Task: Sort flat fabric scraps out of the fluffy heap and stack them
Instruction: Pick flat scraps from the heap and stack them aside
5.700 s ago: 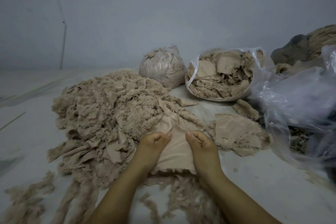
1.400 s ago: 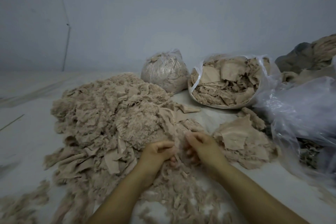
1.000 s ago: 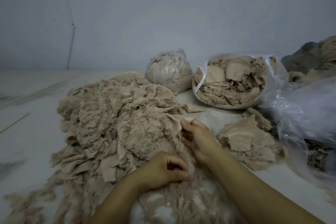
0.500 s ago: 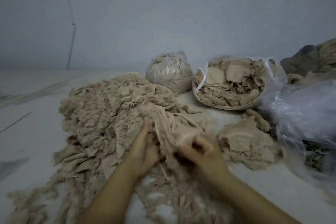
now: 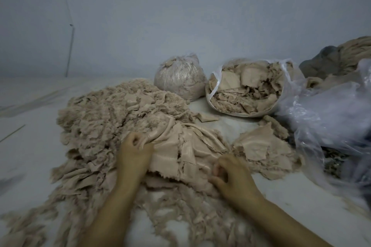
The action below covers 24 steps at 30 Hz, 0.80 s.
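Note:
A large beige fluffy heap [image 5: 112,118] of shredded fabric covers the pale floor in front of me. A wide flat beige fabric scrap [image 5: 180,152] lies spread over the heap's near right edge. My left hand [image 5: 135,152] grips the scrap's bunched left part with curled fingers. My right hand [image 5: 230,176] pinches the scrap's lower right edge. To the right of the scrap sits a low stack of flat scraps [image 5: 261,150].
A tied plastic bag of fluff [image 5: 179,78] stands at the back. An open clear bag of flat scraps [image 5: 247,88] leans beside it. Crumpled clear plastic [image 5: 331,122] and dark cloth [image 5: 325,62] fill the right side. Loose strands [image 5: 180,216] trail between my arms.
Half a second ago both hands held a bunched scrap raised above the heap. Now it lies pulled out and spread flat, my left hand up at its left and my right hand lower right.

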Motion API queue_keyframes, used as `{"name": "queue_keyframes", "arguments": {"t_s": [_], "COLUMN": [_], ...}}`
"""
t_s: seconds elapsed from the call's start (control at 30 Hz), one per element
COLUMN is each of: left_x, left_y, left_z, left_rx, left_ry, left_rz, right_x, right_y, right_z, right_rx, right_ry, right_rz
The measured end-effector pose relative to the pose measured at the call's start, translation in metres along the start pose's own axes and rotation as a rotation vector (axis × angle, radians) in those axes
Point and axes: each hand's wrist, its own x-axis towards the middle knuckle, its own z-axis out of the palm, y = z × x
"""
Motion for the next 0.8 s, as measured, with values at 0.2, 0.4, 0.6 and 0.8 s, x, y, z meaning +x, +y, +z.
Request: {"name": "queue_keyframes", "arguments": {"t_s": [0.2,0.4,0.6,0.8], "left_x": [-0.012,-0.025,-0.022,-0.035], "left_y": [0.006,-0.003,-0.002,-0.001], "left_z": [0.009,0.031,0.028,0.052], "left_rx": [0.421,0.537,0.589,0.314], "left_ry": [0.067,-0.633,-0.377,-0.809], "left_rz": [0.764,0.740,0.706,0.811], "right_x": [-0.005,-0.009,-0.005,0.003], "right_y": [0.006,0.002,0.008,0.008], "right_z": [0.003,0.005,0.010,0.010], "right_rx": [-0.030,0.130,0.047,-0.026], "right_ry": [-0.089,-0.134,-0.013,-0.059], "right_rz": [-0.091,-0.038,-0.021,0.082]}}
